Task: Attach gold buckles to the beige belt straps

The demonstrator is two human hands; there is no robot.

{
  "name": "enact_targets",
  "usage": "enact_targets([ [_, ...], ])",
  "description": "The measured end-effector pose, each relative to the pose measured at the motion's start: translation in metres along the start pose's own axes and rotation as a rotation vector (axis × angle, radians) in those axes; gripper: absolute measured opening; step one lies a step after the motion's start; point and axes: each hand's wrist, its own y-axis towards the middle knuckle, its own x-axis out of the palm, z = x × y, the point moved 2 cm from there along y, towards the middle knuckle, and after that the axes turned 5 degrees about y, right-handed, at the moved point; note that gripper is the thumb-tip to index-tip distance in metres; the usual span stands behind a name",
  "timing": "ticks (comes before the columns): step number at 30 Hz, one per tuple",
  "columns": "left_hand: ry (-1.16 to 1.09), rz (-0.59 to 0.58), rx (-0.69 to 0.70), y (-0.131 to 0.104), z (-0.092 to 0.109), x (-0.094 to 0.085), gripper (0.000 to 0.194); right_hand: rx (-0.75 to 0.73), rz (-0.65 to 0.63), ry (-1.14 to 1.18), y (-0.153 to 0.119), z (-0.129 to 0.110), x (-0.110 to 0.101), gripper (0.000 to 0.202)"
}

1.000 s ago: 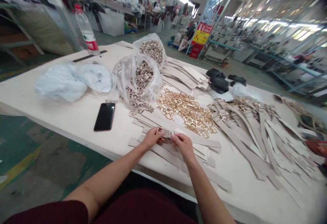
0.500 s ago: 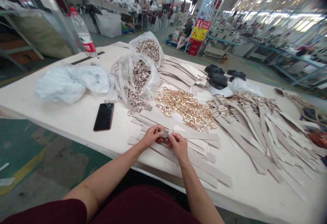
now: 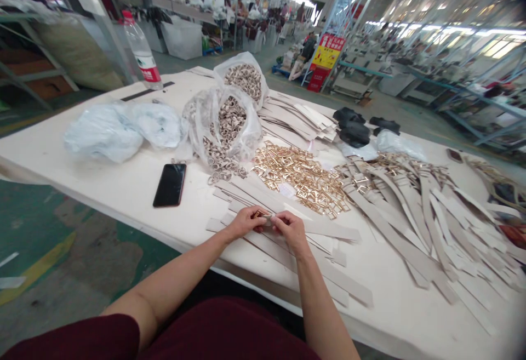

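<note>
My left hand (image 3: 249,221) and my right hand (image 3: 290,229) meet near the table's front edge, fingers closed on a small beige strip (image 3: 268,218) between them. A glint of gold shows at my left fingers; its shape is too small to tell. Flat beige strips (image 3: 345,282) lie under and around both hands. Just beyond is a heap of gold buckles (image 3: 296,169). Behind it, to the left, an open plastic bag (image 3: 201,124) spills small beige loops (image 3: 230,124) onto the table.
A black phone (image 3: 170,185) lies to the left, with bundled plastic bags (image 3: 104,132) and a bottle (image 3: 142,53) behind it. Many strips with buckles (image 3: 405,212) cover the right side. Black bundles (image 3: 351,127) lie at the back. People sit in the far background.
The small strip between my fingers showed its flat face before and now appears curved and narrower. The whole view has shifted slightly, moving the background to the right.
</note>
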Motion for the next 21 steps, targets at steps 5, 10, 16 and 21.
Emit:
enact_targets([
  [5, 0.032, -0.031, 0.049, -0.002, 0.002, 0.003, 0.030, -0.096, -0.140, -0.223, 0.006, -0.015, -0.007, 0.019],
  [10, 0.091, 0.007, 0.043, -0.003, 0.003, 0.004, 0.031, -0.118, -0.226, -0.290, 0.011, -0.024, -0.011, 0.020],
  [16, 0.160, -0.008, 0.096, -0.007, 0.010, 0.008, 0.027, 0.131, -0.282, 0.197, 0.008, -0.006, -0.014, 0.035],
  [21, 0.224, 0.004, 0.132, -0.007, 0.008, 0.010, 0.028, 0.035, -0.289, 0.003, 0.012, -0.017, -0.004, 0.044],
])
